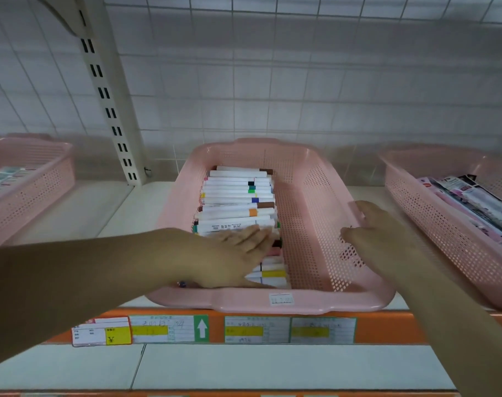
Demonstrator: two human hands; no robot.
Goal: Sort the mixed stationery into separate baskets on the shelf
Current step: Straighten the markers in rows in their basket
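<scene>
Price labels [169,329] line the orange shelf edge at 6 o'clock, below the middle pink basket [272,303]. Left hand [232,253] lies flat, fingers straight, on the white markers [238,196] stacked along the basket's 9 o'clock side; right hand [378,233], blurred, fingers loosely extended, rests on its 3 o'clock wall. A left basket [35,193] and a right basket [433,219] stand at 9 and 3 o'clock.

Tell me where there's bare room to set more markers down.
Free: right half of the middle basket, between markers and right wall, near the right hand; also shelf between it and the left basket. Crowded: its left half, markers under the left hand.
</scene>
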